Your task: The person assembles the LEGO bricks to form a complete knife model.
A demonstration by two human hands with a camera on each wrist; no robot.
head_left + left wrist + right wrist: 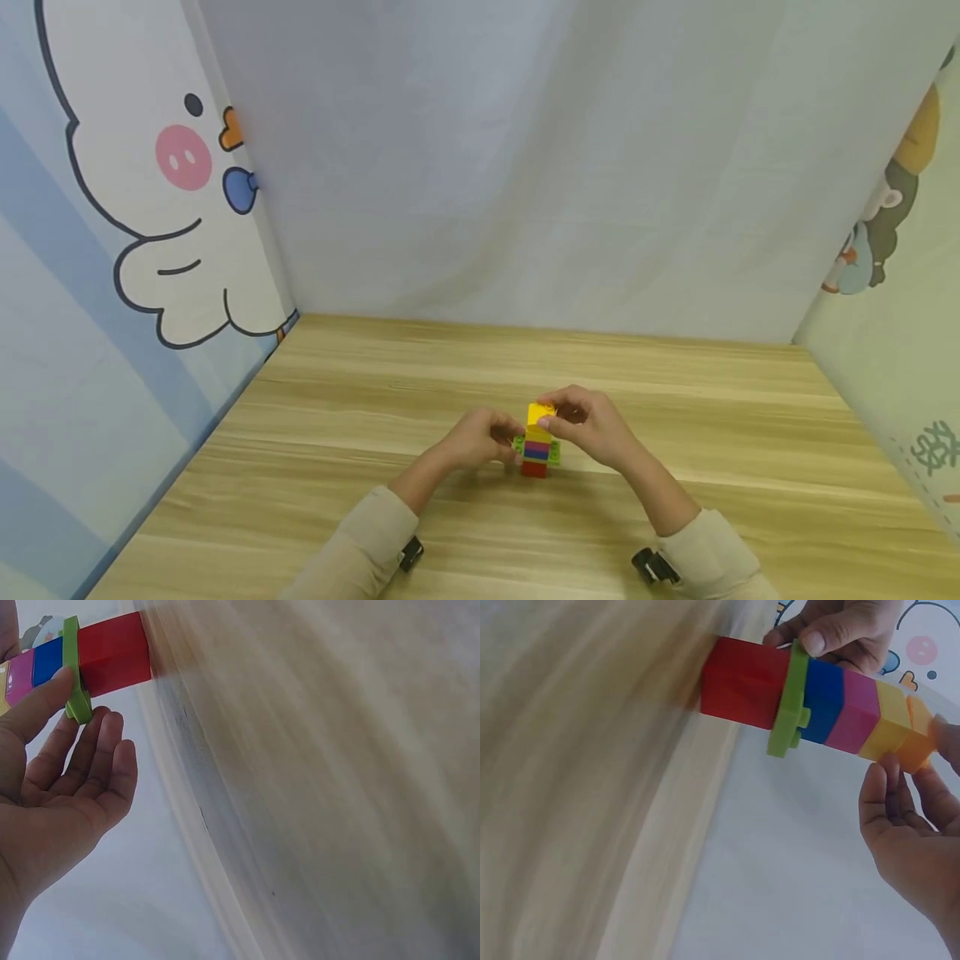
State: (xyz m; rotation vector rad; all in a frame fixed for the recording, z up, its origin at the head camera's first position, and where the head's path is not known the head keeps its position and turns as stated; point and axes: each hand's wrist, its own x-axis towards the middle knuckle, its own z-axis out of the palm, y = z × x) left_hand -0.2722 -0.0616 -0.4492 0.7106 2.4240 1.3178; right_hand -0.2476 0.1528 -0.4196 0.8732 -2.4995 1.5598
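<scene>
A small tower of toy building blocks stands upright on the wooden table. Its base is a red block (534, 469), topped by a flat green plate (791, 705) that sticks out on both sides. Above that come a blue block (823, 697), a magenta block (856, 711) and a yellow block (885, 724). A yellow-orange sloped block (538, 414) sits at the very top, pinched between the thumb and fingers of my right hand (596, 427). My left hand (476, 437) steadies the tower lower down, pinching one end of the green plate.
The wooden table (337, 383) ends at a pale grey curtain (525, 167) behind. Cartoon-printed panels flank it, with a white bird (150, 167) on the left one. A small black wrist camera (654, 567) shows by the right sleeve.
</scene>
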